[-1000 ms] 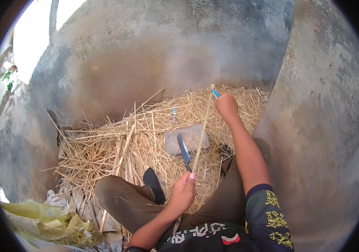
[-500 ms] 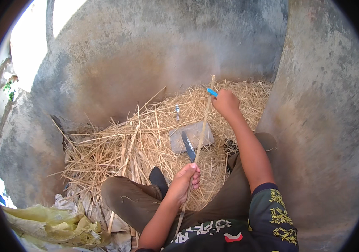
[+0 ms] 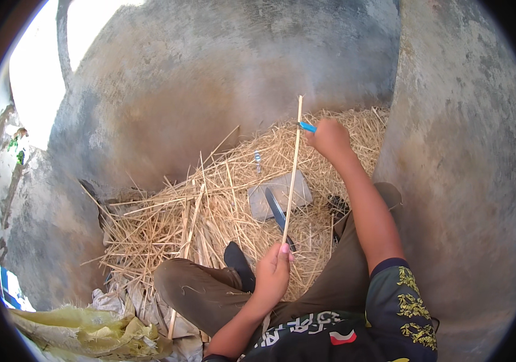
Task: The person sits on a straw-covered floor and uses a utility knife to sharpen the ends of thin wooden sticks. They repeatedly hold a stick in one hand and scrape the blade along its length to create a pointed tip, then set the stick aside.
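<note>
My left hand (image 3: 273, 270) is closed round the lower part of a long, thin pale stick (image 3: 295, 163), thumb on top. The stick rises almost upright away from me; its lower end is hidden by my hand and wrist. My right hand (image 3: 329, 138) grips a small blue tool (image 3: 308, 127) whose tip meets the stick near its upper end. My fingers cover the rest of that tool, so I cannot tell its kind. Just beyond my left hand, a dark-bladed knife (image 3: 275, 206) lies partly on a grey block (image 3: 260, 200), and the stick crosses in front of it.
Straw and thin stick pieces (image 3: 149, 232) cover the floor around my crossed legs. A small clear and blue object (image 3: 257, 160) lies on the straw past the block. Concrete walls (image 3: 167, 102) stand ahead and at right. Yellowish sacking (image 3: 89, 329) is bunched at lower left.
My left hand has turned over on the stick, and the length once showing below it is now hidden. The blue tool has tilted flatter against the stick. The whole view has shifted slightly.
</note>
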Tool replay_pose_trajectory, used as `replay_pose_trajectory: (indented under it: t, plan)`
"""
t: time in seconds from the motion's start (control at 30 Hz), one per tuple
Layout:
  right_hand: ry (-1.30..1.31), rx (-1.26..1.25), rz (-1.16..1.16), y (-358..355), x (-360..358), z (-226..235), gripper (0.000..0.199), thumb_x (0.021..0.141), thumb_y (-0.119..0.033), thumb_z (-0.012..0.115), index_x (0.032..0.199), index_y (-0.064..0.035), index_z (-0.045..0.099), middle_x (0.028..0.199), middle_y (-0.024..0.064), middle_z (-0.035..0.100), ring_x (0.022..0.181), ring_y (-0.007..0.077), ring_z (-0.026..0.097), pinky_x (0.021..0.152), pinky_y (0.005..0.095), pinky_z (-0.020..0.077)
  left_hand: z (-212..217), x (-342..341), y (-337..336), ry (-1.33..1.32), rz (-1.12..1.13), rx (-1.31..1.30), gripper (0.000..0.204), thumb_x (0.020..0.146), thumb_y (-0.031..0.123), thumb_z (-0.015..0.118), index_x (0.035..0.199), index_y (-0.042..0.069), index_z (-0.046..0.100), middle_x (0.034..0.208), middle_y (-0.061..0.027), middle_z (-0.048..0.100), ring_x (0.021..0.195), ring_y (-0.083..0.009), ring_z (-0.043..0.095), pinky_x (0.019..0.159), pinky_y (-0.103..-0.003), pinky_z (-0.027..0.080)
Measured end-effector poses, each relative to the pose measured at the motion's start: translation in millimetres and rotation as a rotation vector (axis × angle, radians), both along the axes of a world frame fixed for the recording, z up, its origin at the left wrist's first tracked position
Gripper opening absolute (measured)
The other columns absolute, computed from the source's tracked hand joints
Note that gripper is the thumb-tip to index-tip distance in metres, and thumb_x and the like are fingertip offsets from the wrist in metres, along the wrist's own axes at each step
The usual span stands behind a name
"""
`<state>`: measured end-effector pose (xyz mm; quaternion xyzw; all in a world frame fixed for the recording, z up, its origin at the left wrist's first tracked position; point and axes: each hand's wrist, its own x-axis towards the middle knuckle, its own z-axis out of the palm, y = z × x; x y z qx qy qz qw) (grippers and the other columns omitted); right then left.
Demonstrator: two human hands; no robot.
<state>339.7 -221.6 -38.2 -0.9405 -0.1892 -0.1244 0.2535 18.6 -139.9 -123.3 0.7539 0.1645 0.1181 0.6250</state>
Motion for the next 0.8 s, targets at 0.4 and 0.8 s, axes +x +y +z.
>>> replay_pose_trajectory:
  t: [0.4,0.8]
  plan:
    - [0.015,-0.082,-0.187,-38,4,19,0.023,0.09,-0.024,0.068,0.095,-0.0042,0.077,0.089,0.0166,0.074,0.084,0.0328,0.074,0.072,0.0437,0.0591,-14,-1,-19,-0.012,-0.022,0.142,0.029,0.108,0.026,0.053,0.095,0.002,0.063,0.063,0.0035,0.049,0.057,-0.0029,0.041,0.05,-0.023,0.03]
    - [0.04,-0.043,-0.145,-37,10,7,0.021,0.091,-0.022,0.067,0.097,-0.0038,0.076,0.091,0.0166,0.074,0.084,0.0304,0.074,0.071,0.043,0.0586,-7,-9,-23,-0.078,-0.039,0.054,0.024,0.108,0.024,0.051,0.103,0.003,0.061,0.064,0.0058,0.044,0.055,-0.0028,0.036,0.05,-0.022,0.029]
